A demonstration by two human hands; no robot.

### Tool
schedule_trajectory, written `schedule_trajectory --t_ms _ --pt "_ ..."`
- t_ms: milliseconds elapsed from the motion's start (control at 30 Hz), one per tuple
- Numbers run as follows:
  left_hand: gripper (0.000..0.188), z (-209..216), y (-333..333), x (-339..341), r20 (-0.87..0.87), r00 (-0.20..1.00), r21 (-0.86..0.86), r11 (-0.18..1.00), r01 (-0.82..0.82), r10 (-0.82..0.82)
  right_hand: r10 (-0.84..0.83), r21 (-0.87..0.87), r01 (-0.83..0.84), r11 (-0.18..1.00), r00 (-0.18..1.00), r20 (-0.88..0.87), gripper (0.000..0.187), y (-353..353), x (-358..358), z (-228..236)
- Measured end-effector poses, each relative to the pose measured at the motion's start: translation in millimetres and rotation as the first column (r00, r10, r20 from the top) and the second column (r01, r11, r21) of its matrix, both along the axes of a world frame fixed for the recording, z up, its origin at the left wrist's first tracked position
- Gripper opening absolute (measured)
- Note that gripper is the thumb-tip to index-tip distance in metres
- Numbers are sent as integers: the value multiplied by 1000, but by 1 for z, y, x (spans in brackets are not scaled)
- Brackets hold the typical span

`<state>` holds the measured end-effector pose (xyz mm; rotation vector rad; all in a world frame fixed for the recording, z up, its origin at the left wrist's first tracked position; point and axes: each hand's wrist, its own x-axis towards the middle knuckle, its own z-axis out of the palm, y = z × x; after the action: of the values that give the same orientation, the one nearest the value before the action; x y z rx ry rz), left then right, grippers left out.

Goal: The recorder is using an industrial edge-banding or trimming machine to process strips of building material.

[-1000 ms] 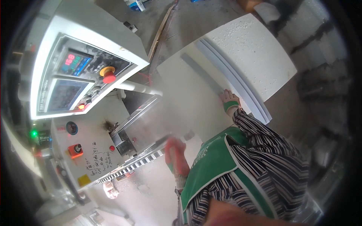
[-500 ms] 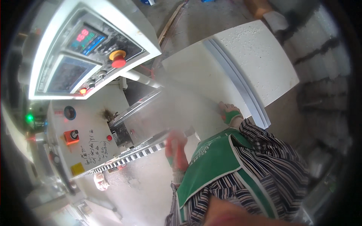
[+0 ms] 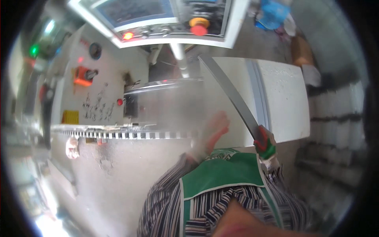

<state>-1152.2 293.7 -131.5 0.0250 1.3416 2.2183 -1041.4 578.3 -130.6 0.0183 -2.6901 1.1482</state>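
A long flat grey strip [image 3: 229, 93] slants across the white table [image 3: 284, 118], its far end beside the machine bed. My right hand [image 3: 265, 144], in a red, green and white glove, is closed around the strip's near end. My left hand [image 3: 215, 128], gloved as well, is over the table's left part with fingers stretched out and nothing visible in them. Blur and haze soften its outline. Further right on the table lie pale blue-grey strips [image 3: 258, 91] side by side.
A control panel [image 3: 169, 19] with a red emergency button [image 3: 198, 26] stands at the far side. The white machine body [image 3: 106, 79] and its metal bed [image 3: 166, 102] are to the left, with a black-and-white toothed edge [image 3: 146, 135]. A blue bag [image 3: 272, 15] lies far right.
The right hand now holds a grey strip raised at an angle; earlier it rested by the table strips. My left hand has moved right, toward the table, and the view has turned.
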Motion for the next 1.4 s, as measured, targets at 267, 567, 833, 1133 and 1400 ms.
schedule_trajectory --t_ms 267,567,833,1133,1400 --pt "50 -5 -8 3 66 985 90 983 -163 157 311 407 -228 885 938 -152 67 -18 -33 10" --pt "49 9 -55 7 200 871 290 822 -491 449 559 299 -551 779 826 65 70 -61 -136 52" --pt "75 -16 -58 -4 -265 677 5 703 -711 687 649 346 -622 703 759 48 70 -84 -199 51" --pt "73 15 -34 -54 82 654 35 653 -756 752 604 336 -578 744 796 33 65 -79 -220 50" --pt "69 -2 -15 -69 -154 622 -98 615 -783 768 499 404 -475 782 865 53 56 -41 -225 44"
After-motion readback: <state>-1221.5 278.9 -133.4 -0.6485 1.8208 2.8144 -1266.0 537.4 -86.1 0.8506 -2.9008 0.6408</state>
